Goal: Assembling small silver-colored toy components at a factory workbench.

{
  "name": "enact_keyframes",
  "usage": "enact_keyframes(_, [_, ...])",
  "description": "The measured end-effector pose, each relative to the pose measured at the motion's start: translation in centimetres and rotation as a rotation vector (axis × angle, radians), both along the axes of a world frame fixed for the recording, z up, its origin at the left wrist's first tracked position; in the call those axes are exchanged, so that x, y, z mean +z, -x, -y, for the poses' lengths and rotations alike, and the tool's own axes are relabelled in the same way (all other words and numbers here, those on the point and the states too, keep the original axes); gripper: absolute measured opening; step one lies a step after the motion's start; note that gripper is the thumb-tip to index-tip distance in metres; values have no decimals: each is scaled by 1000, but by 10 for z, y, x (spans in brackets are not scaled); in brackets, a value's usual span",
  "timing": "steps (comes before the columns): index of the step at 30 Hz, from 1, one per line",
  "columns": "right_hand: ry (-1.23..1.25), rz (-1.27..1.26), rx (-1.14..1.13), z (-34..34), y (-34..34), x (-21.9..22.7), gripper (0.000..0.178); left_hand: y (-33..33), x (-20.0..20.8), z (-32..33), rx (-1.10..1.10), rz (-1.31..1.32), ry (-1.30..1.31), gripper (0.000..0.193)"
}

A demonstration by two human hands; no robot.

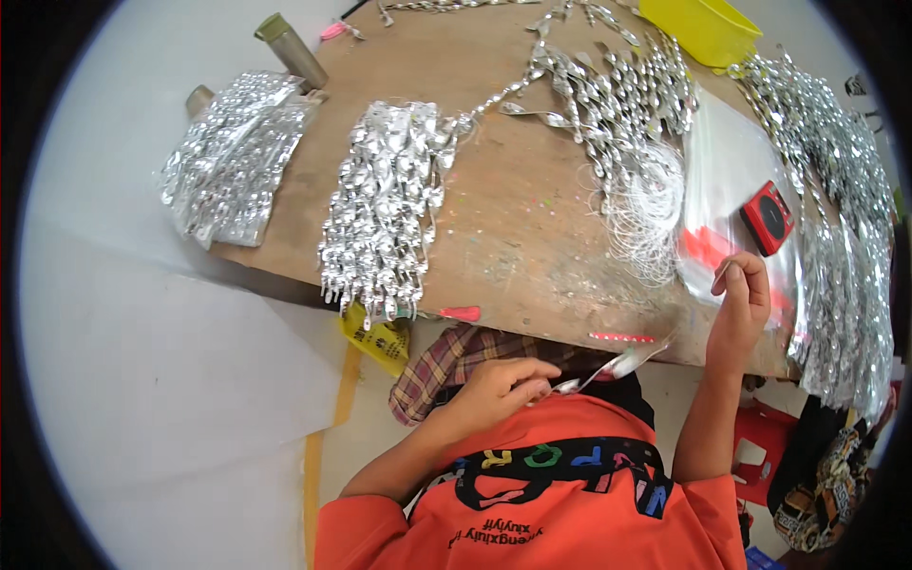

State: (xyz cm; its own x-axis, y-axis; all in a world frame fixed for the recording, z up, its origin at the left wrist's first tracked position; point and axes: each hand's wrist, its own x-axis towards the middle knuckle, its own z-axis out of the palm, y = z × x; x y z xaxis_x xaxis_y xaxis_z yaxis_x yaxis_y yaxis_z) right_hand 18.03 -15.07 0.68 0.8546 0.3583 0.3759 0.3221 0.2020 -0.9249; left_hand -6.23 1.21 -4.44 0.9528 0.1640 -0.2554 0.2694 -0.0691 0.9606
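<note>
My left hand is closed at the near edge of the table, in front of my orange shirt. Its thumb and fingers pinch one end of a shiny silver twisted strip, which slants up to the right and blurs at its far end. Over the table's right front part, my right hand is raised with thumb and forefinger pressed together. A small thin piece shows at those fingertips, too small to name. Just behind that hand are clear plastic bags with a red-orange band and a red box-shaped device.
Bundled silver twisted strips hang slightly over the table's front edge. White string lies tangled beside more silver strips. A bagged bundle and a metal flask stand left; a yellow basin sits far right.
</note>
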Motion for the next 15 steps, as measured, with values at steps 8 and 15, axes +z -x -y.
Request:
enact_keyframes(8, [72, -96, 110, 2, 8, -25, 6, -5, -8, 0, -141, 37, -165, 48])
enact_keyframes(15, [79, -105, 74, 9, 11, -17, 8, 1, -45, 3, -118, -14, -423, 31])
